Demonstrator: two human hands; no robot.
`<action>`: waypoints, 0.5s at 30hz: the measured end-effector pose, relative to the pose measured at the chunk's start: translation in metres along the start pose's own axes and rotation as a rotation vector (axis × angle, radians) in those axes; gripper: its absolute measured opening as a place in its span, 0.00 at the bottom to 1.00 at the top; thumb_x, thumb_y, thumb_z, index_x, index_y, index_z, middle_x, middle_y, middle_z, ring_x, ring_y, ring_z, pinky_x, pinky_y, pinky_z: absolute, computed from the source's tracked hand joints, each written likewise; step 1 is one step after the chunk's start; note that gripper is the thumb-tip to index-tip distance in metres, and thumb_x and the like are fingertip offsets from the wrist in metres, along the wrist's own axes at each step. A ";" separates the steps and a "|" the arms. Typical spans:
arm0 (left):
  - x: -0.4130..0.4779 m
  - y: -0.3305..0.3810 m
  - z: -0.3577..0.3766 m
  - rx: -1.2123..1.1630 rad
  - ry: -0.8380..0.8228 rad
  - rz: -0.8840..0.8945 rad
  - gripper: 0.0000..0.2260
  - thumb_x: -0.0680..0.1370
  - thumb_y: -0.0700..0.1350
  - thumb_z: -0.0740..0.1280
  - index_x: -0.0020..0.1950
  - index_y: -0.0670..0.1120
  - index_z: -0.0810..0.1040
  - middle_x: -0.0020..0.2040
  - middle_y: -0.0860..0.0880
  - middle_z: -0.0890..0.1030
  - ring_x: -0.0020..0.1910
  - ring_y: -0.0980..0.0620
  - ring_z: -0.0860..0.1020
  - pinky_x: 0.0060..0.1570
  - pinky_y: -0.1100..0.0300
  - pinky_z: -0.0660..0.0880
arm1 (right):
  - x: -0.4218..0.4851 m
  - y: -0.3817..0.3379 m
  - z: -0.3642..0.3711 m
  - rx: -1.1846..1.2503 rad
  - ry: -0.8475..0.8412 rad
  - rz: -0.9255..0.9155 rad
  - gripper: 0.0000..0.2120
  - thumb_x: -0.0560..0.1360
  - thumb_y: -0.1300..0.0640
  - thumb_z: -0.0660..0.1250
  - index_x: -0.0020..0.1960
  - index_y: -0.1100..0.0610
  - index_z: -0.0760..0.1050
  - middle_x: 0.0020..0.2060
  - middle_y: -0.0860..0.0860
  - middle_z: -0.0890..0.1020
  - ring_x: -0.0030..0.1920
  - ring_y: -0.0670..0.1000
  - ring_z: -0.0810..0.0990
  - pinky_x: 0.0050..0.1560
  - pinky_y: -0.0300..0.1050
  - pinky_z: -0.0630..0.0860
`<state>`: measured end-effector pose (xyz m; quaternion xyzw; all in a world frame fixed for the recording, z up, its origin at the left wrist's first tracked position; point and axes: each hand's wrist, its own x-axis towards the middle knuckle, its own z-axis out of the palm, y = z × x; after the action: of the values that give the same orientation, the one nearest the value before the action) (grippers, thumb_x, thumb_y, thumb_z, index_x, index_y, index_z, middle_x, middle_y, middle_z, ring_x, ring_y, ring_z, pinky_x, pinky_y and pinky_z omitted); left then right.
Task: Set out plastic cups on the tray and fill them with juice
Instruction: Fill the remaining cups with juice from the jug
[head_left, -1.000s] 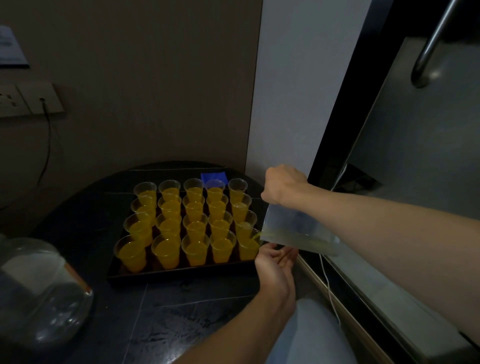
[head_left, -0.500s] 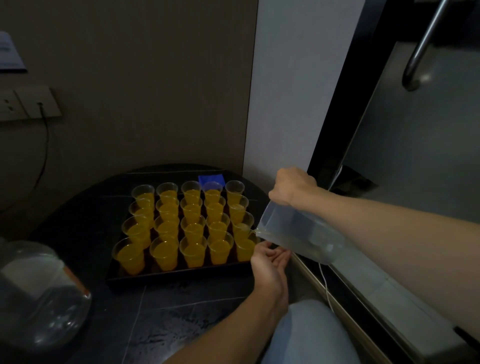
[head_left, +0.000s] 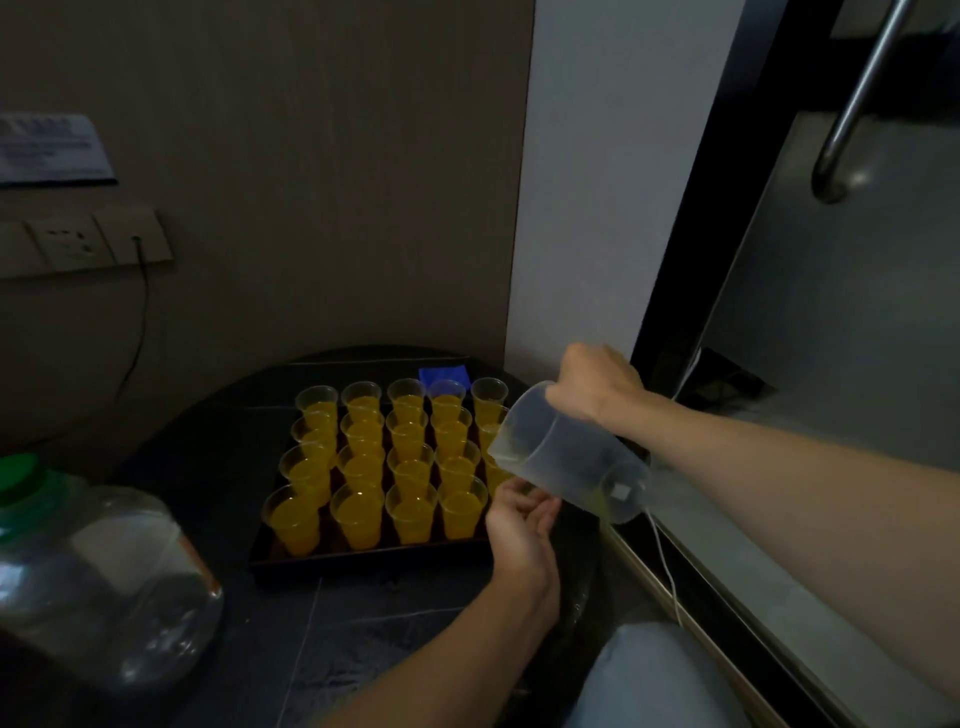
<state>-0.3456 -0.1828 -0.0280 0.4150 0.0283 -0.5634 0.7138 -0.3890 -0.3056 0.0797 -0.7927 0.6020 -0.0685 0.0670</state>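
Observation:
A black tray (head_left: 363, 564) on the dark round table (head_left: 208, 431) carries several clear plastic cups (head_left: 358, 512) filled with orange juice. My right hand (head_left: 597, 387) grips the handle of a clear plastic jug (head_left: 566, 457). The jug is tipped steeply, spout down, over the cup at the tray's front right corner (head_left: 496, 475). Only a trace of juice shows at the spout. My left hand (head_left: 519, 530) curls around that corner cup from the near side. The jug and my fingers hide most of this cup.
A large clear bottle with a green cap (head_left: 93, 577) stands at the near left. A blue item (head_left: 441, 373) lies behind the tray. Walls close in behind, with a socket and cable (head_left: 135, 244). A glass door with a metal handle (head_left: 857, 104) stands to the right. My knee (head_left: 649, 675) is below.
My right hand has lifted the jug's base and tipped it much steeper, and the juice inside has run down to almost nothing. My left hand stays at the corner cup.

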 end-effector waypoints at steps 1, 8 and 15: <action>-0.002 0.007 0.000 0.013 -0.004 0.023 0.17 0.77 0.31 0.53 0.59 0.39 0.77 0.58 0.37 0.80 0.59 0.41 0.79 0.59 0.52 0.76 | 0.001 -0.005 -0.001 0.010 0.005 -0.032 0.14 0.77 0.55 0.67 0.34 0.55 0.69 0.33 0.52 0.75 0.34 0.54 0.76 0.28 0.42 0.64; 0.010 0.075 -0.015 0.174 -0.014 0.224 0.22 0.77 0.30 0.51 0.63 0.44 0.77 0.62 0.40 0.80 0.61 0.45 0.79 0.56 0.57 0.75 | 0.020 -0.066 -0.006 0.216 0.086 -0.101 0.13 0.74 0.55 0.69 0.34 0.58 0.74 0.34 0.55 0.78 0.39 0.59 0.81 0.35 0.47 0.70; 0.015 0.141 -0.035 0.349 0.062 0.462 0.31 0.75 0.37 0.58 0.72 0.64 0.70 0.66 0.52 0.75 0.66 0.51 0.74 0.68 0.47 0.70 | 0.040 -0.134 0.010 0.635 -0.020 -0.205 0.16 0.79 0.53 0.70 0.37 0.60 0.84 0.32 0.55 0.83 0.35 0.52 0.83 0.41 0.48 0.82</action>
<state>-0.2082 -0.1699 0.0210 0.5439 -0.1425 -0.3692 0.7400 -0.2501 -0.3084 0.0965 -0.7892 0.4670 -0.2513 0.3096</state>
